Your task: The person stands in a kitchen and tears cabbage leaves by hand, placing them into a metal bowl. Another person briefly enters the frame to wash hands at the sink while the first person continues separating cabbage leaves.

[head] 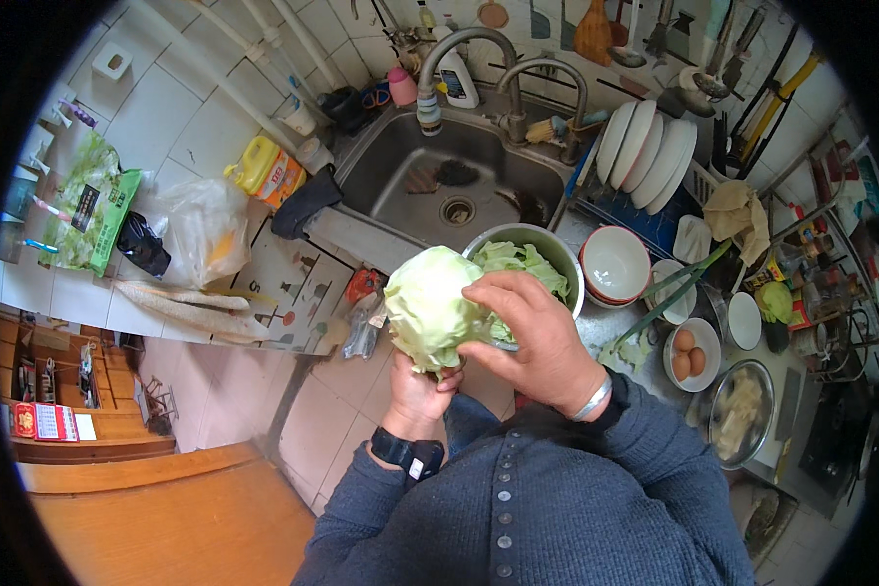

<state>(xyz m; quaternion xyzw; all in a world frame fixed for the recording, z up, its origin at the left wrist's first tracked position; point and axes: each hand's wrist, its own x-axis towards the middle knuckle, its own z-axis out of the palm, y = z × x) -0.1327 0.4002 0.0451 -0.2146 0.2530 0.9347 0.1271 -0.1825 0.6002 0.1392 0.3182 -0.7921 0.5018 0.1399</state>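
A pale green head of cabbage (434,304) is held up in front of me, close to the near edge of the sink. My left hand (419,388) grips it from below at its base. My right hand (538,340) rests against its right side, thumb and fingers apart, fingertips touching the leaves. Behind my right hand stands a steel bowl (576,272) with torn cabbage leaves (516,264) in it, partly hidden by the hand and the cabbage.
Beyond is a steel sink (388,157) with a curved faucet (509,55). To the right are stacked bowls (615,264), plates in a rack (648,154), green onion stalks (674,297), a bowl of eggs (692,355) and a steel basin (741,414). Plastic bags (205,227) lie left.
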